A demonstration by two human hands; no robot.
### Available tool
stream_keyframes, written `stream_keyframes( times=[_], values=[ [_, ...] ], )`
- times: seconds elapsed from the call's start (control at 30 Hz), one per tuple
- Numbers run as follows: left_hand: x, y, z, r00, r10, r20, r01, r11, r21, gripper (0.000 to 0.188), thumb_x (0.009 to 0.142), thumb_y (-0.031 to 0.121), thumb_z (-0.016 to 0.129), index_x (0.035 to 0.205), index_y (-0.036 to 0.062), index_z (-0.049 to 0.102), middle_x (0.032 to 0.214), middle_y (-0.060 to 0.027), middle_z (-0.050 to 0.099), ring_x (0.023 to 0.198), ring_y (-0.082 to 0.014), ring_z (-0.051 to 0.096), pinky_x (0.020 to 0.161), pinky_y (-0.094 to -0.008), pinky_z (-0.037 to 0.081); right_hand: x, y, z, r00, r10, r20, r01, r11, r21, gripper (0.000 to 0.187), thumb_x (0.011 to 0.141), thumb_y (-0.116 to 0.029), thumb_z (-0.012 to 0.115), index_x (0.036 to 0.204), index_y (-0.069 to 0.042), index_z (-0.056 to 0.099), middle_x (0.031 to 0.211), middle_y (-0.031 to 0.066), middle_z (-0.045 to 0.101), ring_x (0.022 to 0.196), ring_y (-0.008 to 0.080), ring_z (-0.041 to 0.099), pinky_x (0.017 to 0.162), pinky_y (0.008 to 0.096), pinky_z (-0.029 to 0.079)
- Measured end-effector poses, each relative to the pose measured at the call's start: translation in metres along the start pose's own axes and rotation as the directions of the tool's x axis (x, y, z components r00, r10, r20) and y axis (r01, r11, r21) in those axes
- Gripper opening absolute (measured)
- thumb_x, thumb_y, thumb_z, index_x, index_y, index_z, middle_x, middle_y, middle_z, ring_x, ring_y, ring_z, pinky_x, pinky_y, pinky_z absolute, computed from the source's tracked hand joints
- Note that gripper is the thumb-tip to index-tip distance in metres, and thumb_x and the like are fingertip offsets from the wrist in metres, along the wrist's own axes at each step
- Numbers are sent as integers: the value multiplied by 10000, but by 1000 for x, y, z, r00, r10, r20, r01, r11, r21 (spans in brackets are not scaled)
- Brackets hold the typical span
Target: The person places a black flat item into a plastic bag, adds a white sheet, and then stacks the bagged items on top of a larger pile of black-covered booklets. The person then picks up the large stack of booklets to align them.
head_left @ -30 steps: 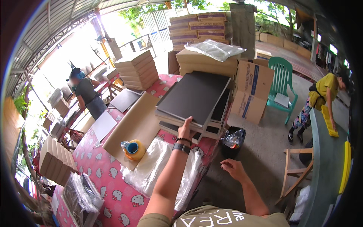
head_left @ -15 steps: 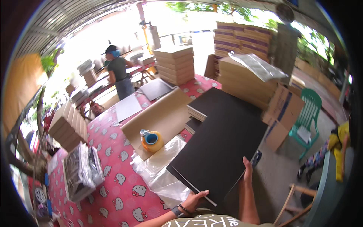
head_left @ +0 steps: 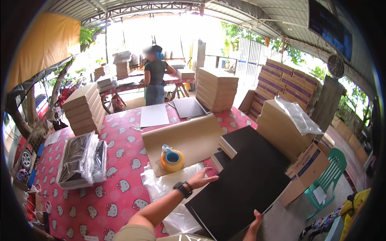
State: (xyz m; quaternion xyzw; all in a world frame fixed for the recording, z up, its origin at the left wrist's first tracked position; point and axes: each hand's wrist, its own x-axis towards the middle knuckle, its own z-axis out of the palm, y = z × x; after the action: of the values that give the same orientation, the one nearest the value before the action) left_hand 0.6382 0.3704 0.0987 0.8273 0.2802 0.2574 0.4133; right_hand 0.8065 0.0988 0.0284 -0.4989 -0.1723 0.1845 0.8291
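Note:
A large black board (head_left: pixel 245 193), maybe several in a stack, is tilted in front of me, with a pale edge along its near left side. My right hand (head_left: pixel 253 228) grips its right edge, thumb on top and the other fingers hidden beneath. At the board's left edge is my left hand (head_left: pixel 201 179), fingers apart; whether it touches the board I cannot tell. Just beyond lie stacked black-topped boards (head_left: pixel 257 140). Left of my left hand, a roll of yellowish tape (head_left: pixel 177 164) stands on brown paper (head_left: pixel 191 134), above crumpled clear plastic (head_left: pixel 159 188).
A pink patterned cloth (head_left: pixel 124 205) covers the table. Plastic-wrapped boards (head_left: pixel 78 162) lie at left; brown stacks (head_left: pixel 217 90) stand farther back. A carton (head_left: pixel 303 168) and a green chair (head_left: pixel 333 172) are at right. Another person (head_left: pixel 155 74) stands at a far table.
My left hand has left the board's near corner and moved forward along its left edge, fingers spreading. My right hand still holds the right edge. The view has shifted, bringing in more of the left side.

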Motion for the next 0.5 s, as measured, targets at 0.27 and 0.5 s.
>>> stream_keyframes(
  times=[0.27,0.5],
  values=[
    [53,-23,47,714,-115,691,596,619,-512,572,731,463,630,1083,18,555,1087,-90,562,1030,-167,508,871,-279,400,-15,-34,24,979,116,-167,-138,982,-130,526,650,-138,614,1135,18,486,1034,95,518,942,252,485,802,374,432],
    [-47,36,-21,962,-53,268,249,574,-780,679,682,332,701,1197,-6,415,1067,-88,540,945,-160,531,831,-280,425,-56,-103,80,975,175,-139,-182,982,-38,682,538,-194,575,1154,54,419,1045,131,510,919,231,517,808,339,422]
  ],
)
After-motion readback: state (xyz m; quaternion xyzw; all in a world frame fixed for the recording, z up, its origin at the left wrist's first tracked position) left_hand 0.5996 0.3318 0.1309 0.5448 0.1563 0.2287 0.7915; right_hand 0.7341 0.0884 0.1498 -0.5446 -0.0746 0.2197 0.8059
